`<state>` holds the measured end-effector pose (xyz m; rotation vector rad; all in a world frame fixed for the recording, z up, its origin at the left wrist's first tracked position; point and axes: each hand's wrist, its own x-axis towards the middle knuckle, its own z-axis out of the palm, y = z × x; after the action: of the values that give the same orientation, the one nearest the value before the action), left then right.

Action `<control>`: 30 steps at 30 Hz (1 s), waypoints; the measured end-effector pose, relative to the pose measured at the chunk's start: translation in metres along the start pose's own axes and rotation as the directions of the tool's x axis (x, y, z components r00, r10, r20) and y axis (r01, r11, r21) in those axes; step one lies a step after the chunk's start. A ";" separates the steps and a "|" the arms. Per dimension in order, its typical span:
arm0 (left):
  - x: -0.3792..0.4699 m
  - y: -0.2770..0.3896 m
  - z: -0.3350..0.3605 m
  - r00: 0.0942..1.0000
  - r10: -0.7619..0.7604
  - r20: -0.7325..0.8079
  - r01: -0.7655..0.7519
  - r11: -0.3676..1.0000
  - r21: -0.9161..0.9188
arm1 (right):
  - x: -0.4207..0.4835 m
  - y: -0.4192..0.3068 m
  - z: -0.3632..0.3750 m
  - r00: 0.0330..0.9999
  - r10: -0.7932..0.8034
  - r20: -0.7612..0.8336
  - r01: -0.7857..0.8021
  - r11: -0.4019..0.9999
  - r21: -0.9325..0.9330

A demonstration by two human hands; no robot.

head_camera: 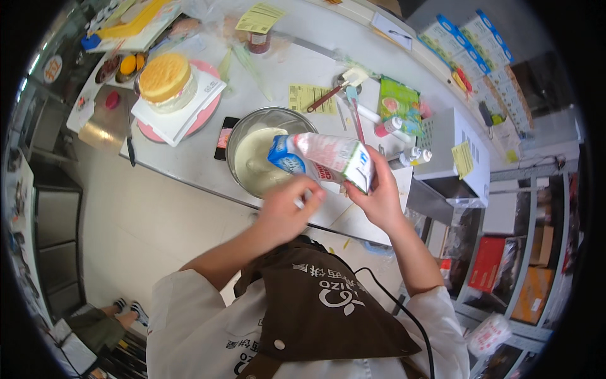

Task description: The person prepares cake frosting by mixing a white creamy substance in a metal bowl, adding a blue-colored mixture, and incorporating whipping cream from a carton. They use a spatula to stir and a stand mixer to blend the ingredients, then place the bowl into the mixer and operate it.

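My right hand [378,189] grips the base end of a whipping cream carton [326,154], which lies tilted with its blue end over a steel mixing bowl [232,168]. Pale cream [253,158] sits in the bowl; no stream from the carton is visible. My left hand [289,203], slightly blurred, is closed on a small white object [303,199], perhaps a cap, just below the carton and by the bowl's near rim. Left of the bowl, a phone [222,139] lies partly hidden beneath its edge.
A sponge cake [164,78] rests on a white scale [199,99] over a pink turntable [215,111]. A knife [130,149] overhangs the table's left edge. Spatulas [326,98], small bottles [389,127] and a microwave [454,151] stand to the right. Another person's legs [120,317] show lower left.
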<state>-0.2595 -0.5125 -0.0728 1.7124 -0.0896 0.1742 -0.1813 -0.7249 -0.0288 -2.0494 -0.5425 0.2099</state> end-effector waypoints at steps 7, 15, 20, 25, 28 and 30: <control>0.079 0.035 -0.045 0.786 0.486 0.383 -0.601 0.744 0.291 | 0.010 -0.007 -0.001 0.994 -0.105 -0.002 0.104 0.989 0.103; 0.095 0.019 -0.048 0.890 0.292 0.351 -0.345 0.933 0.098 | 0.023 0.048 0.016 0.997 -0.048 -0.068 0.083 0.660 0.746; 0.106 0.013 -0.049 0.883 0.358 0.303 -0.402 0.910 0.095 | 0.031 0.052 0.023 0.993 0.024 -0.115 0.065 0.702 0.709; 0.112 0.007 -0.059 0.884 0.339 0.322 -0.411 0.891 0.190 | 0.042 0.056 0.025 0.989 -0.012 -0.146 0.091 0.832 0.547; 0.115 0.018 -0.064 0.839 0.396 0.372 -0.488 0.851 0.194 | 0.050 0.039 0.017 0.989 0.024 -0.145 0.055 0.853 0.519; 0.112 0.026 -0.065 0.844 0.359 0.399 -0.497 0.801 0.332 | 0.053 0.028 0.015 0.992 0.019 -0.129 0.039 0.901 0.433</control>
<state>-0.1573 -0.4473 -0.0198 2.1282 -0.7442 0.2714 -0.1318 -0.7014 -0.0564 -1.6095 -0.3834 0.1718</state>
